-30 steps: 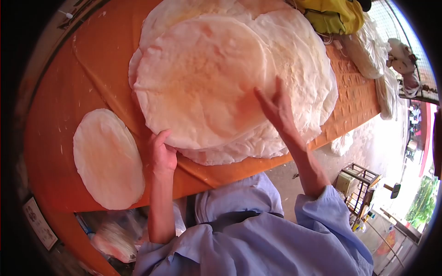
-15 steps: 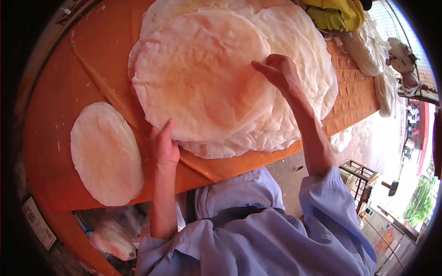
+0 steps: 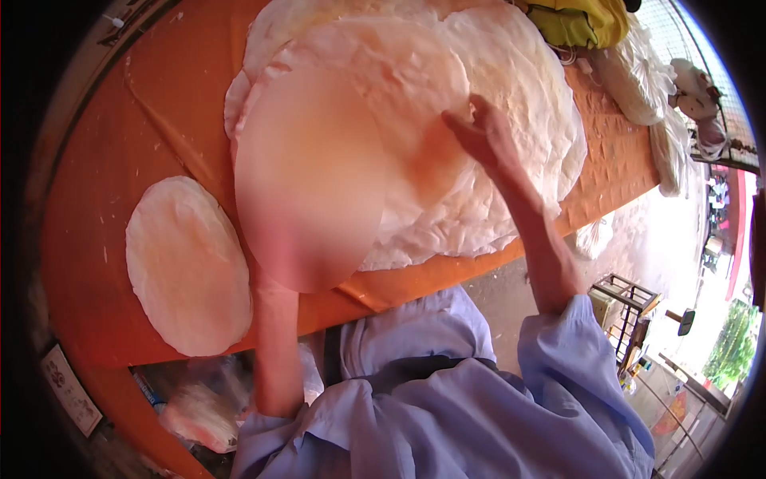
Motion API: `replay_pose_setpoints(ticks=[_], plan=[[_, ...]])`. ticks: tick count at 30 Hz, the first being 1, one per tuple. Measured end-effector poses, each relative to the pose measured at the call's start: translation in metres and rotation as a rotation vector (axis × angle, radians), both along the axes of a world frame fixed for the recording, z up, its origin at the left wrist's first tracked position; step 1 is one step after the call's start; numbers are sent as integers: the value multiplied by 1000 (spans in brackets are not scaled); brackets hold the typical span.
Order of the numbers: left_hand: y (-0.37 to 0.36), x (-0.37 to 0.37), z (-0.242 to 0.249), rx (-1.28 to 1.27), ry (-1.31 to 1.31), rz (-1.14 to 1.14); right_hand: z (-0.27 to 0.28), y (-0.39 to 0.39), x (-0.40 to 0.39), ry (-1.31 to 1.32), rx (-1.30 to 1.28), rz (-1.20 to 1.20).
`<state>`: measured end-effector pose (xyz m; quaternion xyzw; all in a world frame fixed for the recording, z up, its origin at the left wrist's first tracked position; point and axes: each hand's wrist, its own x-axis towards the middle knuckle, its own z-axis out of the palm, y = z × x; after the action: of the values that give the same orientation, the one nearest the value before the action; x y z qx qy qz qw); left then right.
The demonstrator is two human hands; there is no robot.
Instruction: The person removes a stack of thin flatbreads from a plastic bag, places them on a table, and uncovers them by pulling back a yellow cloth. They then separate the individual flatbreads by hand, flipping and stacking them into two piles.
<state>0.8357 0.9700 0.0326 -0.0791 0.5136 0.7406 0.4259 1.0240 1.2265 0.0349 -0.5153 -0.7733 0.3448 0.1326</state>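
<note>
Broad, thin, round white sheets, wrinkled and slightly see-through, lie stacked on an orange cloth-covered table. Over the right part of the top sheet [image 3: 399, 72], near its edge, is my right hand [image 3: 491, 140]. Its thumb and forefinger are apart, and a shadow falls on the sheet beside it. My left hand [image 3: 279, 259] is at the near left edge of the stack. A large blurred oval covers its fingers and much of the sheet, so its grip is hidden. The lower sheets [image 3: 531, 104] spread out to the right underneath.
A smaller oval white sheet [image 3: 189, 267] lies apart on the orange tablecloth [image 3: 88, 231] at left. Yellow cloth [image 3: 586, 22] and clear plastic bags [image 3: 634, 76] are at the far right corner. Below the table stand a metal rack [image 3: 626, 299] and a filled plastic bag [image 3: 199, 411].
A blurred oval now covers my left hand and the near left part of the top sheet. The thumb and forefinger of my right hand have spread slightly.
</note>
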Motion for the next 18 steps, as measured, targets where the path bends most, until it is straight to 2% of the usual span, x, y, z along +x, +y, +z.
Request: replay_pose_setpoints(ticks=[5,7,10,11,14,17,18], plan=[[6,-17,66,133,-40,83,27,-39,40,485,-558,-246],[4,-3,85,133,-2,89,29,-66,47,675,-1142,-280],[-14,9,94,117,124,111,27,-84,35,1117,-1422,-192],[-27,8,81,66,152,71,32,-84,31,1251,-1477,-171],[-60,0,29,-42,203,-20,9,-65,25,1058,-1347,-145],[-61,-5,17,-24,104,45,20,-72,-3,632,-973,-100],[-58,-10,25,-24,106,58,32,-70,-13,728,-994,-139]])
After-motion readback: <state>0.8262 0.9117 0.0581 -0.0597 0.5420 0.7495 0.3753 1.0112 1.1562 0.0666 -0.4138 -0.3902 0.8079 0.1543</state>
